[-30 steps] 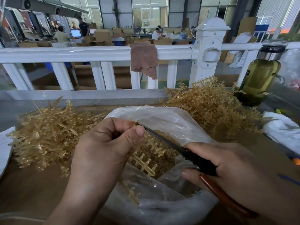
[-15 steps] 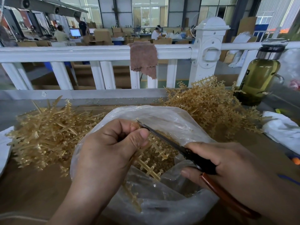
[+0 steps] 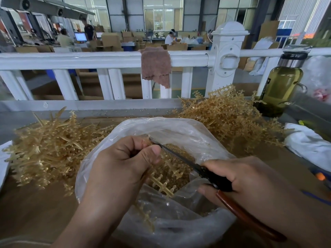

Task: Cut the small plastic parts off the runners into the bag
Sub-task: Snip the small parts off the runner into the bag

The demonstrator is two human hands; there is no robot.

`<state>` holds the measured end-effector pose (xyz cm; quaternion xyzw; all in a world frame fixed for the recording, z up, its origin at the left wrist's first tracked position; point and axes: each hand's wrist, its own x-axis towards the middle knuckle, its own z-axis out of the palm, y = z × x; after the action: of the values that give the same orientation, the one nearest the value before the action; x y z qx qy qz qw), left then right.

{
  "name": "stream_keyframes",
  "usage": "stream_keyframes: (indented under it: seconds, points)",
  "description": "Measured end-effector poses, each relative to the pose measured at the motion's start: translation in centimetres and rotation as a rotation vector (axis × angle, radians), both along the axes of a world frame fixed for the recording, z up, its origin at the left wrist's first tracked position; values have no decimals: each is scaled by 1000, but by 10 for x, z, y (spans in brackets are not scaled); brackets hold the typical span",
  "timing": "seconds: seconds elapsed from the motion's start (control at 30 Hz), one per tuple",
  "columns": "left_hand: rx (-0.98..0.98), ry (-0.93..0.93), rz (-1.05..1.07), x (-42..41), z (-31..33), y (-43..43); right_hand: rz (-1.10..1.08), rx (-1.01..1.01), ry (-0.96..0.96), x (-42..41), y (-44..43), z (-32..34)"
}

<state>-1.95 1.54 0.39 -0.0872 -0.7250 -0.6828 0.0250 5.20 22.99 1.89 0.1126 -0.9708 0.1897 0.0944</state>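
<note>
Left of left hand (image 3: 123,163): heap of stripped runners (image 3: 52,149) on worktop (image 3: 35,203), well apart from the cut.

Left hand: clenched on a runner strip (image 3: 163,178), thumb and fingers pinching its upper end, strip hanging down and rightward over the open bag (image 3: 179,133). Small parts still attached along the strip's branches. Grip close to the cut point; advisable to keep fingertips clear of the blade line and to feed the strip steadily so each gate presents squarely.

Between the hands: scissors blade (image 3: 177,156) reaching up-left, tip just beside the left thumb, crossing above the strip. Whether the blades are parted or closed: cannot tell. Cut parts (image 3: 179,151) gathered inside the bag directly below. Recommended: cut flush at each gate, low over the bag mouth, so that parts drop in rather than scatter onto the worktop.

Right hand (image 3: 250,183): grasping the scissors (image 3: 220,183), fingers wrapped round the black pivot and brown handle. Short snips judged best; long closing strokes risk nicking the bag film or the thumb.

Beyond and right of right hand: second heap of uncut runners (image 3: 229,115), a bottle (image 3: 279,86) behind it. Much stock judged outstanding.
</note>
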Motion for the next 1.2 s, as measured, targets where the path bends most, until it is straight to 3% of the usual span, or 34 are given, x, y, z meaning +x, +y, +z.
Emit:
stream_keyframes:
  seconds: [0.17, 0.33, 0.57, 0.73, 0.97, 1.2]
  points:
    - [-69, -138, -24, -8, -6, 0, 3, 16, -110, -5, 1, -4]
    - [-90, -163, -70, -11, -8, -1, 43, -86, -195, -9, 3, -8]
    - [0, -93, -43, -10, -7, 1, 84, -123, -95, -11, 7, -13]
    - [-19, -10, -152, -7, -7, 1, 68, -99, -69, -8, 8, -9]
    - [-167, 171, -88, -5, -4, -1, 57, -30, -26, -4, 11, -4]
    - [-218, 170, -95, -4, -2, -4, 56, -21, -16, -2, 10, -3]
